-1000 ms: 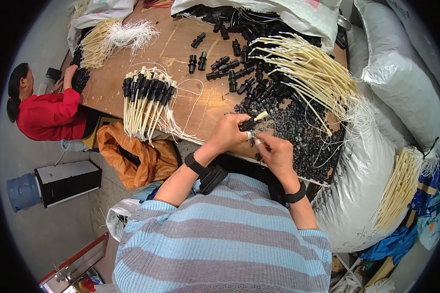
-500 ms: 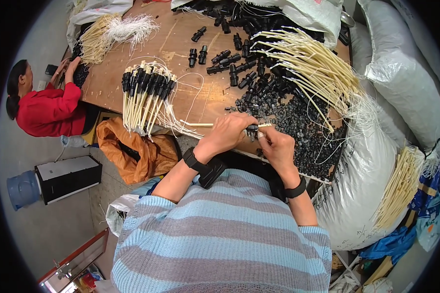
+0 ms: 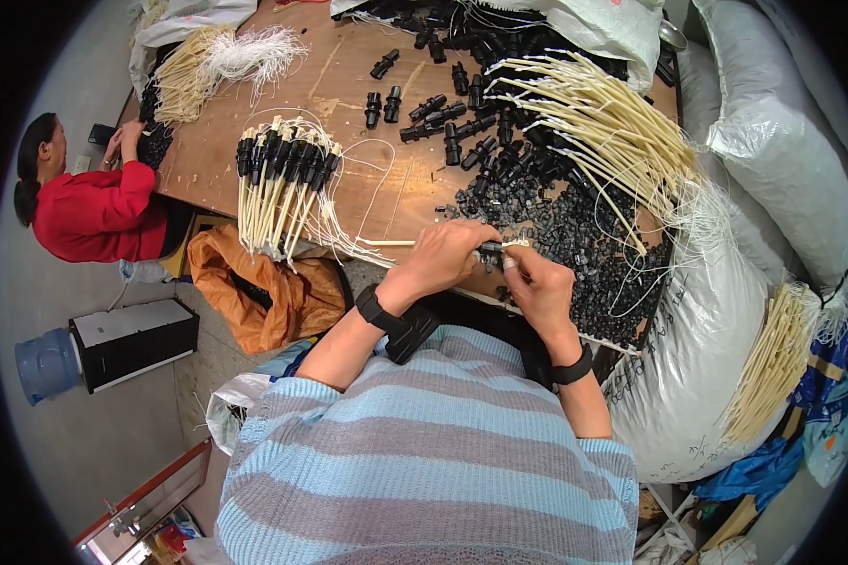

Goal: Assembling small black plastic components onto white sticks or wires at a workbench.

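A cream tube [image 3: 386, 243] with a black fitting [image 3: 490, 247] at its right end lies across the front of the table. My left hand [image 3: 438, 256] is closed around this piece, its fingers hiding most of the middle. At the other side of the fitting, my right hand [image 3: 545, 282] pinches the small cream end [image 3: 515, 243] that sticks out. Left of my hands lies a bundle of finished-looking cream tubes with black fittings [image 3: 287, 165], white threads trailing from it. Just beyond my right hand spreads a heap of small dark pieces [image 3: 589, 250].
Loose black fittings [image 3: 452, 141] scatter over the wooden table [image 3: 334, 56]. A sheaf of cream tubes [image 3: 612, 132] lies at the right, beside full white sacks [image 3: 782, 122]. A person in red [image 3: 94, 212] works at the far left. An orange sack [image 3: 264, 292] stands below the table edge.
My right hand has shifted slightly right and nearer to me, still pinching the cream end. The left hand keeps its hold. At the far left, the other person's hands have moved a little.
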Demonstrator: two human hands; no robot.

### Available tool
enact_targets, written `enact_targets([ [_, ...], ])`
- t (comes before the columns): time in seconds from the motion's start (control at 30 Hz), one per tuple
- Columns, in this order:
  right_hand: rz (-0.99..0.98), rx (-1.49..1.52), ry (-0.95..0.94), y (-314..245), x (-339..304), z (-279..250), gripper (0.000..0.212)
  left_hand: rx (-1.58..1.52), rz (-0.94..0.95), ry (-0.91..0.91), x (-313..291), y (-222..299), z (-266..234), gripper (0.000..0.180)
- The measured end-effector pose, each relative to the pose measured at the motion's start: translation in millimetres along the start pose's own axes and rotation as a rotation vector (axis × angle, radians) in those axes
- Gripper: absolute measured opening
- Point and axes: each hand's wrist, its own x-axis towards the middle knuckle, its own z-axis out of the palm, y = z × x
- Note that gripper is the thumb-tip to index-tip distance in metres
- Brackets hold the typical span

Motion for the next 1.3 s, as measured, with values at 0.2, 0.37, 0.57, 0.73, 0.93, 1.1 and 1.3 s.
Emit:
enact_targets([
  [0.2, 0.001, 0.054, -0.007, 4, 0, 0, 0.018, -0.019, 0.014, -0.013, 1, 2, -2, 0.045],
  [0.37, -0.134, -0.006, 0.039, 8, -1, 0, 0.023, -0.023, 0.036, -0.012, 2, -2, 0, 0.044],
  [0.57, -0.193, -0.085, 0.008, 4, -1, -3, 0.021, -0.385, -0.089, 0.034, 13, 2, 4, 0.037],
  [0.73, -0.125, -0.022, 0.011, 4, -2, -4, 0.02, -0.419, -0.179, 0.036, 14, 7, 1, 0.036],
  [0.93, -0.055, -0.112, 0.054, -1, 2, -9, 0.014, 0.053, 0.083, 0.194, 5, -9, 5, 0.036],
  [1.1, -0.089, -0.158, 0.033, -1, 4, -10, 0.016, 0.074, 0.085, 0.114, 3, -2, 2, 0.037],
  [1.3, -0.03, -0.023, 0.022, 2, -1, -1, 0.012, 0.089, 0.095, 0.07, 3, 0, 4, 0.039],
])
